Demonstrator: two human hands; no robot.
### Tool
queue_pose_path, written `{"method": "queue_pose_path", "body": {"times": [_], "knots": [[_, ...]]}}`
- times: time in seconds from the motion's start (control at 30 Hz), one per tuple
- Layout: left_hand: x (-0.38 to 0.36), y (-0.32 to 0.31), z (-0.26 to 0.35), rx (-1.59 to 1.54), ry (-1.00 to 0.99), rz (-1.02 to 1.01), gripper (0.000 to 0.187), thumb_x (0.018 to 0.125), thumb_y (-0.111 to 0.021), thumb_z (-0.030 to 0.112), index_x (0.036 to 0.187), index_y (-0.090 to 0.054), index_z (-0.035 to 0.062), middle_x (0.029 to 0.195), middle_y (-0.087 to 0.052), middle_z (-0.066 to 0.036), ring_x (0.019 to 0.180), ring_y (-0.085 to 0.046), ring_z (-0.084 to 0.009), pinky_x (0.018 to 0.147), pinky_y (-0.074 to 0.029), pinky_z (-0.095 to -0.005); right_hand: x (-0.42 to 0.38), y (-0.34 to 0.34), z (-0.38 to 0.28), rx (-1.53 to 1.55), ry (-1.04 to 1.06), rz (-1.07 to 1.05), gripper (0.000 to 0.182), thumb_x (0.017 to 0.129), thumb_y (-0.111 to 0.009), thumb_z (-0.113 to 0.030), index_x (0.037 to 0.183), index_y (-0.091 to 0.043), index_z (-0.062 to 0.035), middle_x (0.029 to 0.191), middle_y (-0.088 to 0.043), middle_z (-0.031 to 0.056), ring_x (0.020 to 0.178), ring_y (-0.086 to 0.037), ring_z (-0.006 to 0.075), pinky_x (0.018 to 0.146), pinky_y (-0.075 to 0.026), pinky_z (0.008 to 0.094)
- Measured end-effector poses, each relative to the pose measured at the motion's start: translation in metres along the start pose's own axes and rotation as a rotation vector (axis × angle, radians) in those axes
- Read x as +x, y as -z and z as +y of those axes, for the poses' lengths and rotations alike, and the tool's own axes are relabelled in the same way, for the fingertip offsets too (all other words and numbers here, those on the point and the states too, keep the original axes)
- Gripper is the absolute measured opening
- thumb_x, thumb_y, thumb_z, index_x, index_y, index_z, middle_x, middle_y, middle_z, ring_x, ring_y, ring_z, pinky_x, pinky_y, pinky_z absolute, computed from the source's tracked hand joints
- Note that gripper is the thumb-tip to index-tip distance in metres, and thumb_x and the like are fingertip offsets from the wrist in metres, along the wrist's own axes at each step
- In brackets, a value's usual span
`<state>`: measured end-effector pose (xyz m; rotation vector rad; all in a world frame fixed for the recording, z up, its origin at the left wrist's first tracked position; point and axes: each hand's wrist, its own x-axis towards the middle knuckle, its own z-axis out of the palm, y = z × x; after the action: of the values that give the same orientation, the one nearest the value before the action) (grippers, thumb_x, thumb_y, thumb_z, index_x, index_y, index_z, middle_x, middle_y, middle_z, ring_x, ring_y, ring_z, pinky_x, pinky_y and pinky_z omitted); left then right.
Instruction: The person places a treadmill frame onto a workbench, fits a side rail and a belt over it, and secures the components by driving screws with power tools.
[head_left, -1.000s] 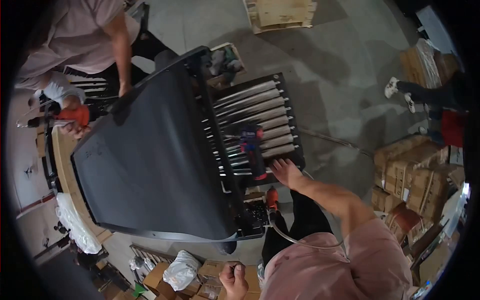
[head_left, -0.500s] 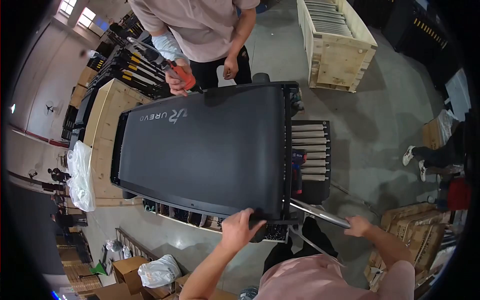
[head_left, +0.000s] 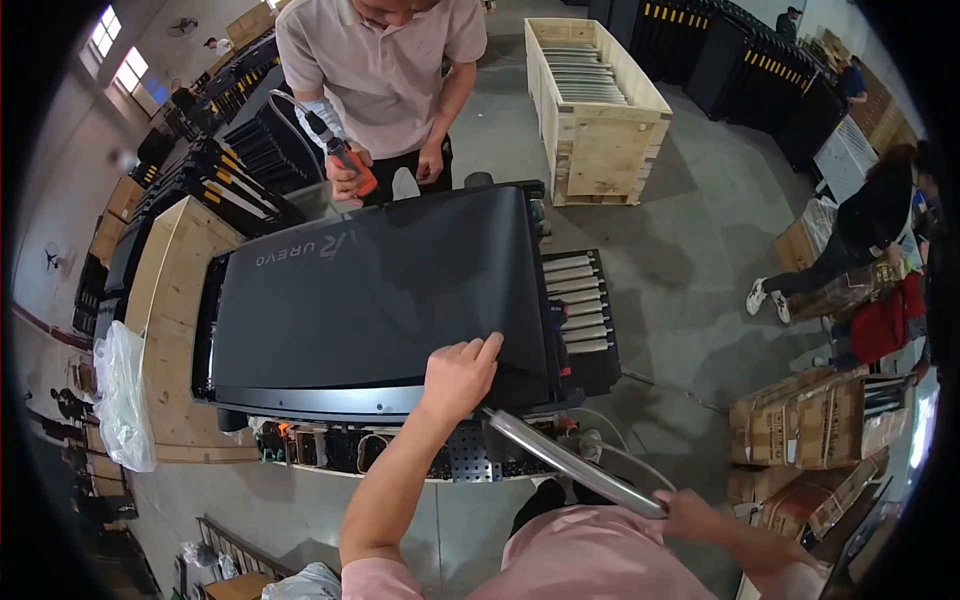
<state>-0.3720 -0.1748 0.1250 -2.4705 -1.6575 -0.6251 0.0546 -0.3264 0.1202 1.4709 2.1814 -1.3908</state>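
Observation:
A black belt point(head_left: 370, 300) with UREVO lettering covers a long frame across the middle. My left hand point(head_left: 462, 375) grips the belt's near edge close to its right end, lifting it off the silver side rail point(head_left: 330, 399). In my right hand point(head_left: 690, 512) is the lower right end of a shiny metal roller point(head_left: 575, 463). The roller slants, its other end at the frame's near right corner beside my left hand. Across the frame, a co-worker point(head_left: 395, 80) holds an orange power driver point(head_left: 352, 170) over the far edge.
Metal rollers point(head_left: 583, 305) lie on a black rack right of the frame, beside another driver point(head_left: 560, 335). A wooden crate point(head_left: 605, 150) stands beyond. Plastic wrap point(head_left: 122, 400) hangs on a left crate. Cardboard boxes point(head_left: 790, 430) and another person point(head_left: 850, 235) are at right.
My left hand has pulled up the belt edge, exposing the side rail. The roller has moved from the frame's right end to its near corner. The view has shifted.

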Motion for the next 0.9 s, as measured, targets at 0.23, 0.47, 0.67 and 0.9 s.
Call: {"method": "queue_pose_path", "body": {"times": [0.23,0.47,0.67,0.9], "knots": [[-0.05,-0.006,0.035,-0.186,0.41,-0.05,0.033,0.088,-0.068,0.027,0.114,-0.06,0.0082,0.069,-0.065,-0.011,0.061,-0.066,-0.031,0.054,-0.051,-0.041,0.168,-0.068,-0.118,0.804,-0.053,0.133,0.037,0.09,-0.066,-0.036,0.089,-0.062,0.0005,0.079,-0.068,0.0115,0.065,-0.064,0.0205,0.063,-0.051,0.0351],[-0.146,-0.034,0.124,-0.327,0.729,-0.188,0.063,0.085,-0.071,0.048,0.127,-0.055,0.0045,0.065,-0.066,-0.018,0.06,-0.068,-0.035,0.054,-0.052,-0.044,0.174,-0.004,-0.086,0.621,0.167,-0.104,0.023,0.098,-0.056,-0.027,0.095,-0.064,-0.0051,0.079,-0.07,0.0053,0.071,-0.066,0.0131,0.062,-0.051,0.0291],[-0.122,-0.05,0.151,-0.332,0.99,0.034,0.06,0.082,-0.078,0.04,0.128,-0.055,0.0096,0.065,-0.065,-0.016,0.059,-0.066,-0.0356,0.054,-0.051,-0.0423,0.324,0.099,-0.128,0.478,0.198,0.369,0.059,0.091,-0.065,-0.04,0.124,-0.049,0.007,0.101,-0.066,0.017,0.089,-0.066,0.0263,0.077,-0.053,0.0333],[-0.083,-0.08,0.136,-0.428,0.989,0.121,0.056,0.077,-0.082,0.034,0.118,-0.065,-0.0008,0.064,-0.065,-0.016,0.054,-0.065,-0.0327,0.051,-0.051,-0.0394,0.412,0.13,-0.165,0.243,-0.121,0.453,0.09,0.078,-0.073,-0.051,0.136,-0.042,0.01,0.134,-0.052,0.03,0.124,-0.053,0.0399,0.1,-0.046,0.0434]]}}
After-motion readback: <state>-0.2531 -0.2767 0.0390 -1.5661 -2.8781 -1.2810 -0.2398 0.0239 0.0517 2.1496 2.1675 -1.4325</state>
